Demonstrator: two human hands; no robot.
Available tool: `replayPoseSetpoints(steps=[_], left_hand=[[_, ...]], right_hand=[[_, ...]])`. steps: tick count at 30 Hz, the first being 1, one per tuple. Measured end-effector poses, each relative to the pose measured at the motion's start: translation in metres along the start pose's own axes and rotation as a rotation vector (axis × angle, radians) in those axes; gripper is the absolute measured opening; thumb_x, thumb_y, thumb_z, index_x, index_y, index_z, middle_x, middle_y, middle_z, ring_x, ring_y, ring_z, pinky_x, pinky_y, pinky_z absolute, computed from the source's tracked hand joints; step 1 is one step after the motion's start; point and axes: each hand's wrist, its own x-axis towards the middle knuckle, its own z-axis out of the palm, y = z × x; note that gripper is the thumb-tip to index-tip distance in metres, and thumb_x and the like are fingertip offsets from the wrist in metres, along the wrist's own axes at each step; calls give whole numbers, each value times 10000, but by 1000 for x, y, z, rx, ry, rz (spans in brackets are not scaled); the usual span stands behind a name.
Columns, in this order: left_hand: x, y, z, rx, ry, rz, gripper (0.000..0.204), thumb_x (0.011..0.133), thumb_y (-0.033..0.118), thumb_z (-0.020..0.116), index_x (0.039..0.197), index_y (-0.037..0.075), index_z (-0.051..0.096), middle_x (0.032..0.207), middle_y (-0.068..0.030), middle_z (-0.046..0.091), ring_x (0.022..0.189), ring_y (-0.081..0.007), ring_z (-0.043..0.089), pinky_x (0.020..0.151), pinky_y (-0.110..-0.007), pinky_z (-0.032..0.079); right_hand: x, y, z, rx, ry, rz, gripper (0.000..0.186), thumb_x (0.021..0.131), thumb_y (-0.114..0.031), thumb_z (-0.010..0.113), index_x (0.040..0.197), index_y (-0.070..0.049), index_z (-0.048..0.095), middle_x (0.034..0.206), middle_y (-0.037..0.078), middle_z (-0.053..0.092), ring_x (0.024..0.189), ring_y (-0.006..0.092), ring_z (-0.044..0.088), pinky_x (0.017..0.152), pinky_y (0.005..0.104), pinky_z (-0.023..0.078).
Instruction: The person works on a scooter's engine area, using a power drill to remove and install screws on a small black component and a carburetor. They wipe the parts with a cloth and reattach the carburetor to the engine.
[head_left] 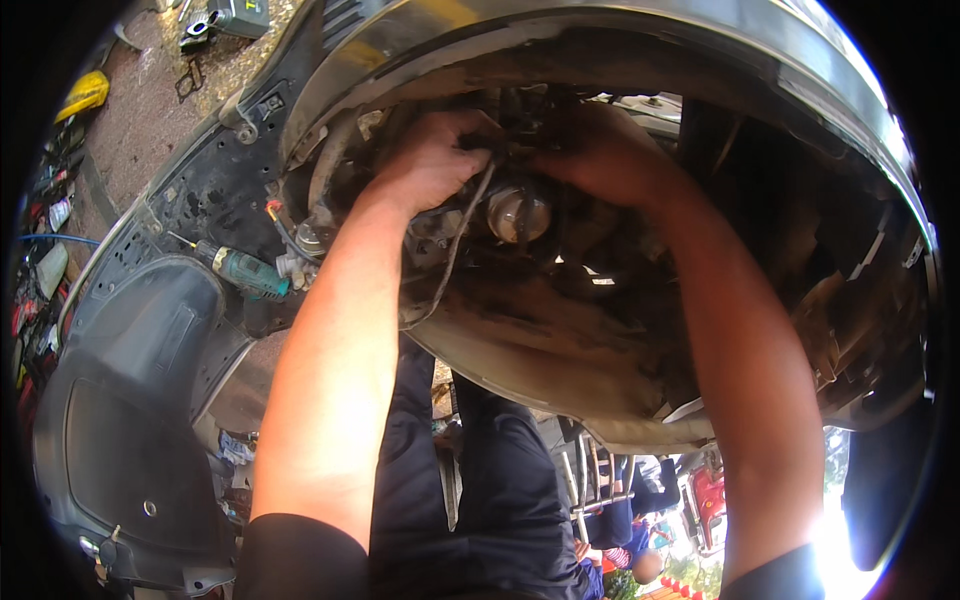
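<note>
Both my arms reach into the dark cavity of a large curved vehicle body shell (560, 385). My left hand (435, 160) is closed, thumb and fingers bent together at the upper middle. A thin dark cable (457, 240) hangs from beside its thumb and curves down to the shell's lower rim. My right hand (605, 155) faces it from the right, fingers bent inward and closed, the tips lost in shadow. Whatever lies between the two hands is too dark to name. Just below them is a round metal part (518, 215).
A green cordless drill (245, 272) lies left of my left forearm on a dark plastic panel (135, 350). A yellow object (83, 95) and a grey case (238, 15) are on the ground at upper left. People and a red object (708, 505) appear behind, at lower right.
</note>
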Motion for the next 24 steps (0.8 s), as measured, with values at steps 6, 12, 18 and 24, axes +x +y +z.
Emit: replayPoseSetpoints(steps=[6,12,18,24], left_hand=[[-2,7,7,29,111,-72,193,912,102,640,1085,36,697,921,-67,714,899,-126,638,820,-287,491],[-1,2,3,-14,47,-27,205,896,121,651,1078,32,686,968,-72,710,950,-131,643,846,-282,490],[-2,7,1,-31,100,-85,277,852,116,688,1121,49,679,1030,-69,692,1007,-157,619,919,-296,471],[-7,11,-6,-196,-2,-53,346,802,97,678,1145,49,679,1048,-69,682,1015,-163,607,946,-296,461]], right_hand=[[2,7,0,-118,-9,-131,307,778,-330,688,917,-62,741,940,158,709,909,342,675,834,418,534],[-1,3,-7,-66,-128,11,287,826,-271,683,984,-35,723,1030,164,694,972,348,646,858,417,503],[0,7,-3,-17,-70,32,315,768,-307,690,944,-54,753,935,175,715,883,338,694,813,410,549],[3,9,-1,-26,-60,32,333,763,-296,702,961,-31,747,932,186,714,875,334,700,807,402,553]])
